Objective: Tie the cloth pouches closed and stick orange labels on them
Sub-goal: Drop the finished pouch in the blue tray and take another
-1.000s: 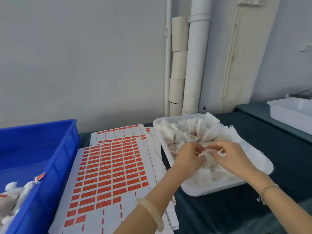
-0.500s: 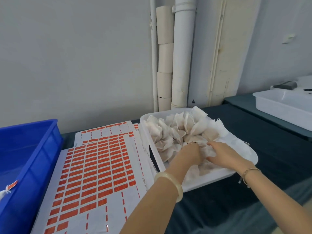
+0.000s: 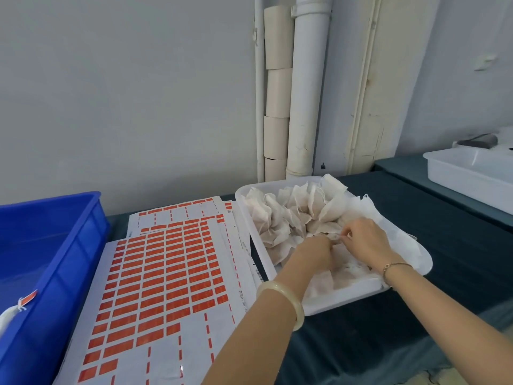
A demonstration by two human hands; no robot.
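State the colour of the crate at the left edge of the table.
Blue; the crate shows best in the head view.

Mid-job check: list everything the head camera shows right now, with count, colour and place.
blue crate: one, blue, far left
labelled pouch: one, white with orange tag, in blue crate
label sheets: several, white with orange labels, centre-left
white tray: one, white, under the hands
cloth pouches: many, off-white, piled in white tray
second tray: one, white, far right
table cover: one, dark teal, underneath
drainpipe: one, white, back wall
cardboard tubes: stacked, beige, beside drainpipe
left hand: fingers hidden among pouches
right hand: pinching one of the cloth pouches
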